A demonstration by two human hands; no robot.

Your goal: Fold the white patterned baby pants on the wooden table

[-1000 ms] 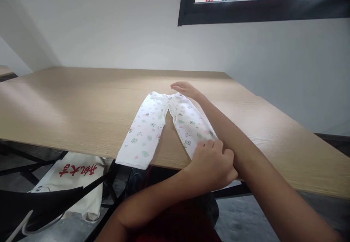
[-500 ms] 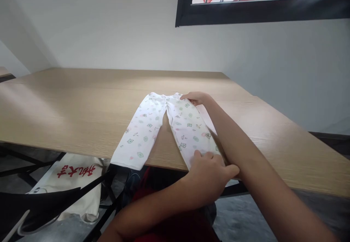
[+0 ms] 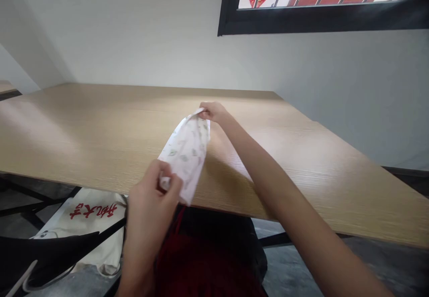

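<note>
White printed pants (image 3: 187,147) lie near the table's front edge, one leg folded over onto the other so that they form a single narrow strip. My left hand (image 3: 156,189) pinches the cuff end of the folded leg at the near side. At the far end, my right hand (image 3: 212,111) grips the waistband, which is slightly lifted. The upper leg looks blurred and hangs a little above the layer beneath. How the lower leg lies is mostly hidden under it.
The wooden table (image 3: 100,131) reaches back to a pale wall (image 3: 150,33) with a dark-framed window (image 3: 301,19). Below the table at left, a cream cloth bag (image 3: 97,225) with red characters sits by a black chair (image 3: 40,256).
Both hands have moved left, carrying the right leg of the pants over the left leg. The pants lay spread flat with legs apart before; now they are doubled lengthwise.
</note>
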